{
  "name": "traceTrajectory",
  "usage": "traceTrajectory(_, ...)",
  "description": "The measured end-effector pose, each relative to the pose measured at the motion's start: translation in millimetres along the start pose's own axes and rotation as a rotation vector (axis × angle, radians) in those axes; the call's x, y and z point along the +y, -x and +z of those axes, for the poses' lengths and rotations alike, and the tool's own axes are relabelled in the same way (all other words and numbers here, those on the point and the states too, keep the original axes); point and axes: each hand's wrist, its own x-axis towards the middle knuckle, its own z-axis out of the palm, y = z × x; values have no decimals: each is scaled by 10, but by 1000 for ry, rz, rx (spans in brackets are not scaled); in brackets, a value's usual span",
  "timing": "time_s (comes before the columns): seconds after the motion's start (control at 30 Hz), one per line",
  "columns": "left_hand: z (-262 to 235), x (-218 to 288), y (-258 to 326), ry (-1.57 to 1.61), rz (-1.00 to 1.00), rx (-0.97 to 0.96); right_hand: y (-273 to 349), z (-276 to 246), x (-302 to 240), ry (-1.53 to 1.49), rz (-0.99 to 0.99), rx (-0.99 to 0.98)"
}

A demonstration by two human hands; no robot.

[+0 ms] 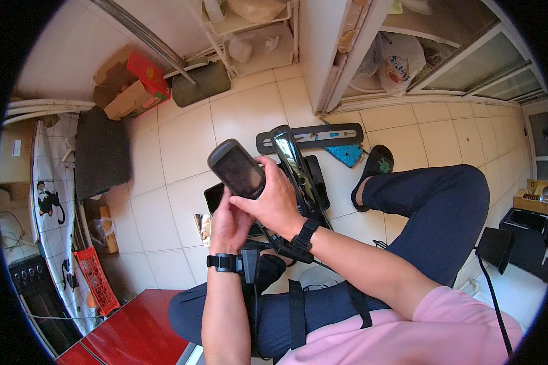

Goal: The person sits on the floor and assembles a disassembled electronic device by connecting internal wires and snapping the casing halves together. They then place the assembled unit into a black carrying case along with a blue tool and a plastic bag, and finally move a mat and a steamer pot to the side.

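A black oblong object (236, 170) with one rounded end and a glossy dark face is between my hands; I cannot tell its exact kind. My right hand (274, 199) is closed around its right side and lower end, thumb across the bottom edge. From below, my left hand (230, 220) grips the lower left edge, its fingers partly hidden. Just beyond the right hand, a long glossy black panel (293, 161) lies tilted over other black parts (318, 179). My hands cover some of that pile. Both wrists wear black straps.
A grey slotted bar (338, 135) and a teal piece (345, 154) lie on the tiled floor (189, 146). My slippered foot (380, 167) is right of them. A dustpan (201, 82), boxes (131, 100), a red crate (97, 281) and a red surface (137, 328) stand around.
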Motion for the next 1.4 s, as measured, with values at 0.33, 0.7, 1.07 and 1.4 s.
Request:
traceTrajectory(0.33, -71, 90, -61, -58, 177, -10, 126, 149, 293, -167, -146, -50)
traceTrajectory(0.7, -125, -43, -165, -492, 378, 273, -153, -29, 717, -544, 84, -213)
traceTrajectory(1.07, -6, -213, -174, -504, 370, 183, -469, -262, 655, -541, 272, -123)
traceTrajectory(1.4, -492, -128, -281, -66, 410, 554, -231, -437, 1870, -87, 605, 160)
